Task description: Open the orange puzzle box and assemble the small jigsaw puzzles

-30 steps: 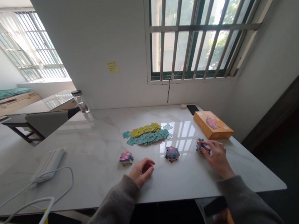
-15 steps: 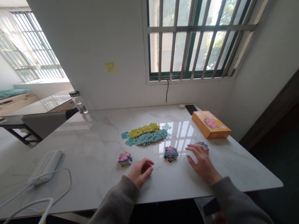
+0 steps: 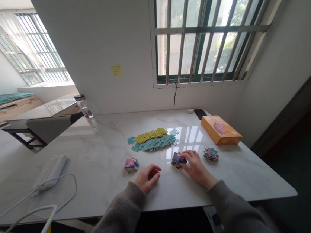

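Three small stacks of jigsaw puzzle pieces stand in a row on the white table. My right hand (image 3: 196, 168) is at the middle stack (image 3: 175, 160), thumb and fingertips closed round a dark blue puzzle piece (image 3: 182, 160) at its right side. Whether that piece is lifted clear of the stack I cannot tell. My left hand (image 3: 148, 178) rests on the tabletop, loosely curled and holding nothing, a gap showing between thumb and forefinger. Left of it is a stack with a pink piece on top (image 3: 131, 165). The right stack (image 3: 211, 154) sits beyond my right hand.
Behind the stacks lie overlapping rows of yellow pieces (image 3: 150, 135) and teal pieces (image 3: 155, 143). An orange box (image 3: 220, 129) and a black phone (image 3: 200, 114) are at the right. A white power bank (image 3: 51, 172) with cables lies left; a clear bottle (image 3: 85, 107) stands at the back.
My right hand has moved left from the right stack to the middle one, closing on a piece there. The right stack is now uncovered. My left hand stays in place.
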`<state>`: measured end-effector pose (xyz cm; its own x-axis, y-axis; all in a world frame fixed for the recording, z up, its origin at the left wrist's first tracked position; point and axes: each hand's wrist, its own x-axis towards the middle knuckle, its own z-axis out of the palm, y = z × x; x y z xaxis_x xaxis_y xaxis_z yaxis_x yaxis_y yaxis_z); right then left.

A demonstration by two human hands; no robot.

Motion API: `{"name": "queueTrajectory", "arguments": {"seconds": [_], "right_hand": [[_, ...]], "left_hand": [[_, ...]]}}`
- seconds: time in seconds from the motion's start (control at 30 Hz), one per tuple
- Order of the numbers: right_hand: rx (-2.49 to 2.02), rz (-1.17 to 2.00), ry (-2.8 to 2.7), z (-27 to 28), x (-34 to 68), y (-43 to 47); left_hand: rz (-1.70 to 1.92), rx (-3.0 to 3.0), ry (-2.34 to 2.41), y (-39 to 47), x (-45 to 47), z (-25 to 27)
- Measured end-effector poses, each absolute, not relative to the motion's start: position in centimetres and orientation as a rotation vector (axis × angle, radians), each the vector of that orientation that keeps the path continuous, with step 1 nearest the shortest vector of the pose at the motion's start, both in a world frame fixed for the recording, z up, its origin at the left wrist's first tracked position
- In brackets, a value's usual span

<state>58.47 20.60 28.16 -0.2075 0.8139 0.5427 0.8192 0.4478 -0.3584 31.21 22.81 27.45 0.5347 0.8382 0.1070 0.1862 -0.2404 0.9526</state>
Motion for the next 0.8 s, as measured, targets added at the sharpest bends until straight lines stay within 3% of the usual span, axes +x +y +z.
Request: {"name": "queueTrajectory", "arguments": {"seconds": [0.37,0.8], "right_hand": [[-1.118,0.077,-2.035,28.0,52.1,18.2],[-1.144,0.107,-1.970,27.1,52.6,17.7]], "left_hand": [[0.909,1.509,0.836,23.7,32.4,27.4],[0.933,1.536,0.931,24.0,32.1,26.7]]}}
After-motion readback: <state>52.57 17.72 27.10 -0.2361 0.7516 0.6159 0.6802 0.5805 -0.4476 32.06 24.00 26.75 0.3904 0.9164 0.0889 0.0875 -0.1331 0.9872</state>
